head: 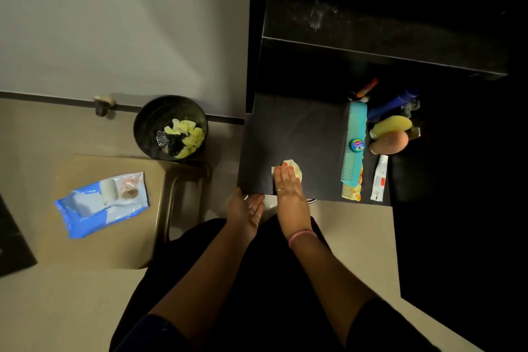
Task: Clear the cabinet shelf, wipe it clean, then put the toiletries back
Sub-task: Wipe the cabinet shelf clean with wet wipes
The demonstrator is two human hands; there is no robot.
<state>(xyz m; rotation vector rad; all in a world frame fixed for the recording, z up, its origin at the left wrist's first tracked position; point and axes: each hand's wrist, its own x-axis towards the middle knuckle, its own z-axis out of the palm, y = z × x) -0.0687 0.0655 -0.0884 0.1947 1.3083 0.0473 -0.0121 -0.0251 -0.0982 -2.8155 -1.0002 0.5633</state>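
Note:
My right hand [287,183] lies flat, fingers straight, pressing a pale yellow wipe [294,169] onto the dark shelf [300,134] near its front edge. My left hand [247,210] is held open, palm up, just below the shelf's front left edge, holding nothing. Toiletries crowd the shelf's right side: a teal comb [353,143] with a small blue tin [357,144] on it, a white tube [379,178], a yellow bottle [393,124], a brown bottle [388,142], a blue bottle [391,103] and an orange-capped item [368,86].
A black bin [143,123] with used yellow wipes stands on the floor left of the shelf. A blue and white wipes pack [103,203] lies on a beige stool to the left. A higher dark shelf [385,34] overhangs the back.

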